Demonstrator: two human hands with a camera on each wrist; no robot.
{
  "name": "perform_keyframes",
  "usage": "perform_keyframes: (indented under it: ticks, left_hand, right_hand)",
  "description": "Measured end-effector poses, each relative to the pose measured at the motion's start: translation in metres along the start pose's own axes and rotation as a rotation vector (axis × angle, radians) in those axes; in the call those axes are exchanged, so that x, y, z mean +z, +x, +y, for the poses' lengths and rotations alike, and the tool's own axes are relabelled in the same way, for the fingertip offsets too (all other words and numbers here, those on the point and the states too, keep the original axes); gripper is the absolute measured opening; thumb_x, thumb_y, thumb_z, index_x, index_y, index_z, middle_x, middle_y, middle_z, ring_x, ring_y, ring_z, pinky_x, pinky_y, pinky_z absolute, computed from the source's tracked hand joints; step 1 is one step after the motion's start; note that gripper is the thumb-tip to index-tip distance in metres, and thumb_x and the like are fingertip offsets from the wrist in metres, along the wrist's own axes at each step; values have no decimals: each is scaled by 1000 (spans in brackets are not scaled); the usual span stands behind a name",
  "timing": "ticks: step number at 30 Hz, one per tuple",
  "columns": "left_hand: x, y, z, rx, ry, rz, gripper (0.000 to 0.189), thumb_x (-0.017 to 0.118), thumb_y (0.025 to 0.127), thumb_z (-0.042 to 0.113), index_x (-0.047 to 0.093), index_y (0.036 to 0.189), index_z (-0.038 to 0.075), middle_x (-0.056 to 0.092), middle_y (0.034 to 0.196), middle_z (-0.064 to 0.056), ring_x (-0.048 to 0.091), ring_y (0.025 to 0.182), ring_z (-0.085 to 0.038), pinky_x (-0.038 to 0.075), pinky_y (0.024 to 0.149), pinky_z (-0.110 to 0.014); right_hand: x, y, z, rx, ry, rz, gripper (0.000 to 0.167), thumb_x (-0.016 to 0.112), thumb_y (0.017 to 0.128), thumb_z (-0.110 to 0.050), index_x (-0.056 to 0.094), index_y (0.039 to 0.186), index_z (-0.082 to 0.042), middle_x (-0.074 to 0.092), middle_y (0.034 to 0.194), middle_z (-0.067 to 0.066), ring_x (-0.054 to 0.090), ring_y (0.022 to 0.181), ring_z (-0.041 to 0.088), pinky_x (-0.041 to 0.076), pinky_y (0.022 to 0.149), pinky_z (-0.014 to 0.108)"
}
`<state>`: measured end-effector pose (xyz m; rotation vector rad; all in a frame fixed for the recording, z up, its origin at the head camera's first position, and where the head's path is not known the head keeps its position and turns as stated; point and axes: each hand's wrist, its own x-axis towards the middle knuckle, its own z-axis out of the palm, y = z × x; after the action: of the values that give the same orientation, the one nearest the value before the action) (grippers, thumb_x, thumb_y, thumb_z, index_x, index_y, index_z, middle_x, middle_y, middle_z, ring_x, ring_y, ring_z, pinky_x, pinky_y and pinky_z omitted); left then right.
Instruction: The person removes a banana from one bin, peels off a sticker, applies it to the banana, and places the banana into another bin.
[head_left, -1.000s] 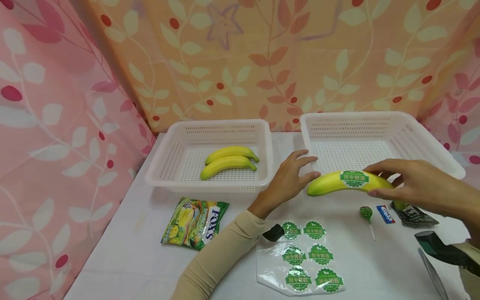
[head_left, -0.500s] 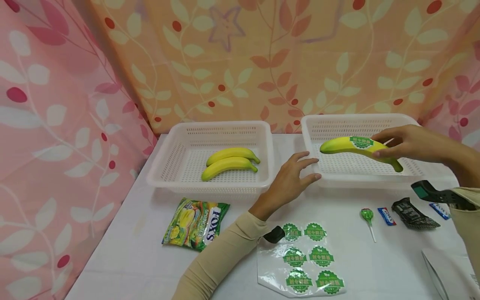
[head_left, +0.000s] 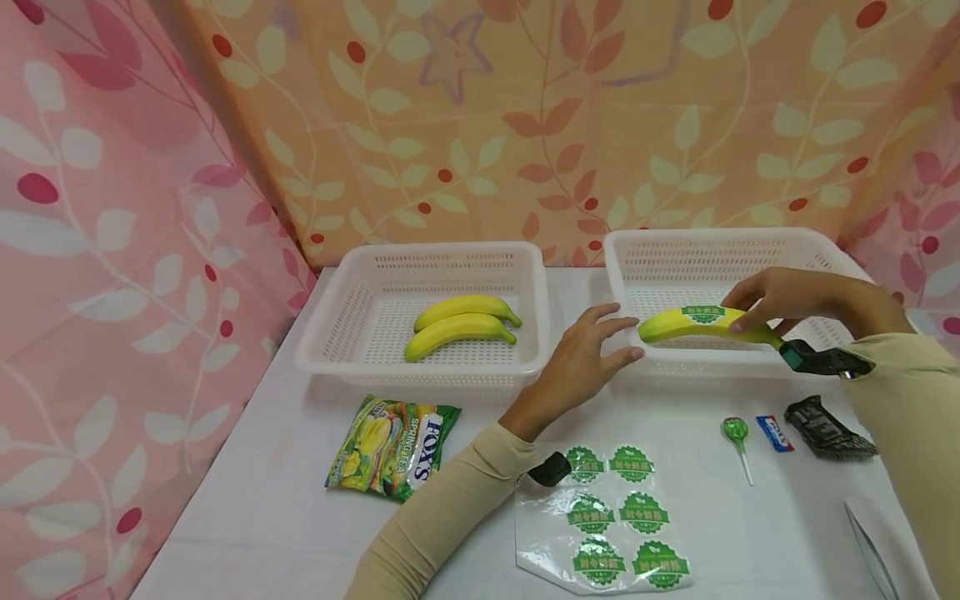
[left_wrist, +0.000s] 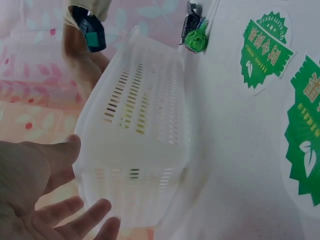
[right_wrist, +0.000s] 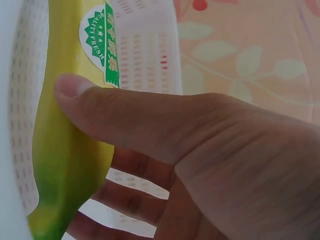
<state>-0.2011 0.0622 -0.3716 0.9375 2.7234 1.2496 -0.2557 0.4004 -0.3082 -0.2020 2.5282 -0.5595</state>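
My right hand (head_left: pixel 798 296) holds a yellow banana (head_left: pixel 667 327) low inside the right white basket (head_left: pixel 712 357). A green and white sticker (head_left: pixel 703 314) is on that banana. In the right wrist view the thumb (right_wrist: pixel 115 110) lies across the banana (right_wrist: pixel 70 130), with the fingers behind it. My left hand (head_left: pixel 573 367) is at the near left corner of the same basket, its fingers spread. In the left wrist view its thumb tip (left_wrist: pixel 72 147) is at the basket's rim. Whether the other fingers touch the basket I cannot tell.
A left basket (head_left: pixel 427 368) has two bananas (head_left: pixel 461 325) in it. In front lie a green FOX'S bag (head_left: pixel 393 446) and a sticker sheet (head_left: pixel 540 533). Right of it are a green lollipop (head_left: pixel 735 429), a small blue wrapper (head_left: pixel 774 433) and a black packet (head_left: pixel 825 429).
My right hand has carried the banana from in front of the right basket up over it, then down inside and slightly left. The left hand has stayed in place.
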Motion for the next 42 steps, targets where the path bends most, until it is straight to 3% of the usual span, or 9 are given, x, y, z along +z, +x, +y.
perform_keyframes:
  ticks: [6,12,20,24,27,34,38,42]
  left_hand:
    - [0,0,-1,-3,-8,-1,53,73,102,34,61,151,23,42,167,-1,44,153,-25,43,119,-42]
    - [1,0,-1,4,-11,-1,52,73,101,33,61,151,21,43,167,-2,45,152,-25,43,118,-41]
    - [1,0,-1,13,-8,6,53,74,101,32,61,151,20,44,166,-4,45,152,-25,43,119,-40]
    - [1,0,-1,24,-7,8,53,74,101,31,61,151,19,45,166,-5,45,152,-25,43,119,-40]
    - [1,0,-1,28,-2,9,52,74,101,32,61,151,19,45,165,-5,46,151,-24,43,119,-39]
    - [1,0,-1,29,1,7,53,73,102,33,60,152,21,43,166,-4,45,152,-23,43,119,-39]
    - [1,-1,-1,22,4,7,54,72,102,33,60,152,21,43,167,-3,45,152,-23,43,119,-39]
    - [2,-2,-1,24,6,3,54,72,102,33,59,153,21,43,167,-3,46,152,-23,43,119,-39]
  right_hand:
    - [6,6,0,46,7,-53,77,86,87,-37,58,143,7,59,140,36,69,103,29,62,86,56]
    - [11,6,1,73,37,-98,77,85,88,-32,52,146,8,52,145,40,70,110,38,61,87,59]
    - [14,5,3,26,71,-110,77,79,95,-29,44,150,12,51,148,39,64,123,51,57,94,63]
    - [24,1,-1,-36,58,-5,68,72,100,-29,47,148,12,57,143,38,65,121,50,59,92,60]
    - [35,-8,-10,-87,22,122,62,68,103,-34,53,146,7,63,139,34,67,119,49,59,91,60]
    - [62,-34,-31,-123,-76,367,63,61,104,-50,59,147,-4,63,141,31,59,126,59,48,95,77]
    - [81,-42,-36,-142,-59,422,59,56,108,-47,59,147,-3,60,141,34,61,120,60,50,93,75]
    - [101,-46,-37,-141,-81,454,60,50,110,-48,58,147,-1,54,147,36,49,133,60,39,103,79]
